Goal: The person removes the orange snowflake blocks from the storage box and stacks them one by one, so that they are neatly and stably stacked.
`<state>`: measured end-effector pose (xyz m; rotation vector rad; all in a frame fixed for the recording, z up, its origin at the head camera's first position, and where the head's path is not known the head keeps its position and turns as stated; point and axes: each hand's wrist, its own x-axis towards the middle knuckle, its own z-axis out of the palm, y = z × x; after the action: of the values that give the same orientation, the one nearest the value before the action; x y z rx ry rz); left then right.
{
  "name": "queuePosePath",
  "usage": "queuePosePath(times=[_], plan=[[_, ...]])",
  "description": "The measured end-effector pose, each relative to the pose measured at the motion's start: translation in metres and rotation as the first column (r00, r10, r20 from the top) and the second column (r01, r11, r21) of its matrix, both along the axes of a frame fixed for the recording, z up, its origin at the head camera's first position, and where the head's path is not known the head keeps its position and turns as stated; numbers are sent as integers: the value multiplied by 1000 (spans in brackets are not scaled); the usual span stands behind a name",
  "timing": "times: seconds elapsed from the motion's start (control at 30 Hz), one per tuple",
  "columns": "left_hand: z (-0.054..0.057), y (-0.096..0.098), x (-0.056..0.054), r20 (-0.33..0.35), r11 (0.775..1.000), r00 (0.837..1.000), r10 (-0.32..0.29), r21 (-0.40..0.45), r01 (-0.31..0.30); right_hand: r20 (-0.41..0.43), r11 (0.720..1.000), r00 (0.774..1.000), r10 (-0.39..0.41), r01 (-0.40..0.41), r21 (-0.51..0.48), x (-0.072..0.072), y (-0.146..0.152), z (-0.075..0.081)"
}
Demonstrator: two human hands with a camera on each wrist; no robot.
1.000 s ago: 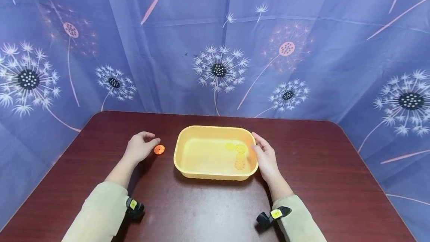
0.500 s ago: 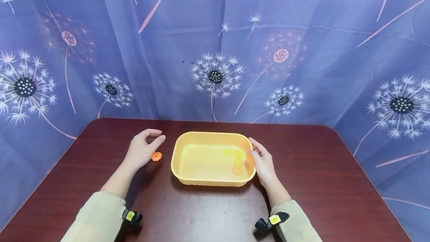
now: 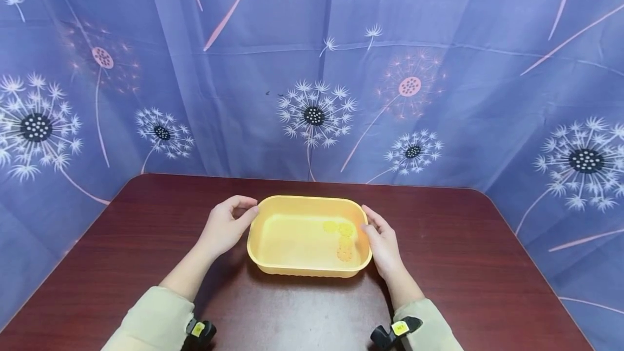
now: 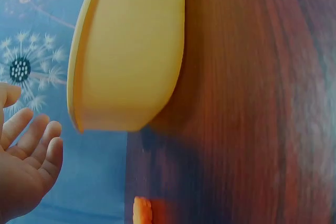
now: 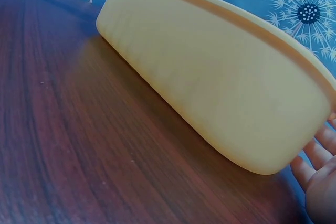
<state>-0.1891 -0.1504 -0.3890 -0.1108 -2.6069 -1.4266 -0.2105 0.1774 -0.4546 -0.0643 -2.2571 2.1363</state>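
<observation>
A yellow plastic basin (image 3: 292, 238) stands on the dark red table. My right hand (image 3: 383, 244) holds its right end, thumb over the rim and fingers along the outer wall. At the left end, my left hand (image 3: 225, 230) has its fingertips close to the rim; the left wrist view shows its loosely bent fingers (image 4: 39, 140) apart from the wall. Inside, toward the right, lie several small flower-shaped pieces, among them a yellow one (image 3: 346, 230) and an orange one (image 3: 344, 254). Another orange flower-shaped piece (image 4: 142, 211) lies on the table, hidden behind my left hand in the head view.
The reddish-brown wooden table (image 3: 463, 264) reaches back to a blue curtain (image 3: 244, 96) printed with dandelions. Both wrists carry black strapped-on cameras, the left camera (image 3: 201, 332) and the right camera (image 3: 392, 333).
My left hand has moved right, from beside the loose orange flower-shaped piece to the basin's left rim, and now covers that piece. My right hand keeps its hold. The head view has shifted slightly.
</observation>
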Motion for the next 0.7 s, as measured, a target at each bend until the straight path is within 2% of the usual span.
queuePosePath(times=[0.13, 0.37, 0.7], plan=[[0, 10, 1, 11, 999, 999, -47, 25, 47, -47, 1000, 999, -2, 2, -5, 1, 1, -2], [-6, 26, 1, 29, 996, 995, -93, 14, 93, 50, 1000, 999, 14, -14, -2, 0, 2, 2], [-3, 43, 1, 36, 988, 988, -153, 24, 153, 49, 1000, 999, 13, -12, -19, -1, 0, 3]])
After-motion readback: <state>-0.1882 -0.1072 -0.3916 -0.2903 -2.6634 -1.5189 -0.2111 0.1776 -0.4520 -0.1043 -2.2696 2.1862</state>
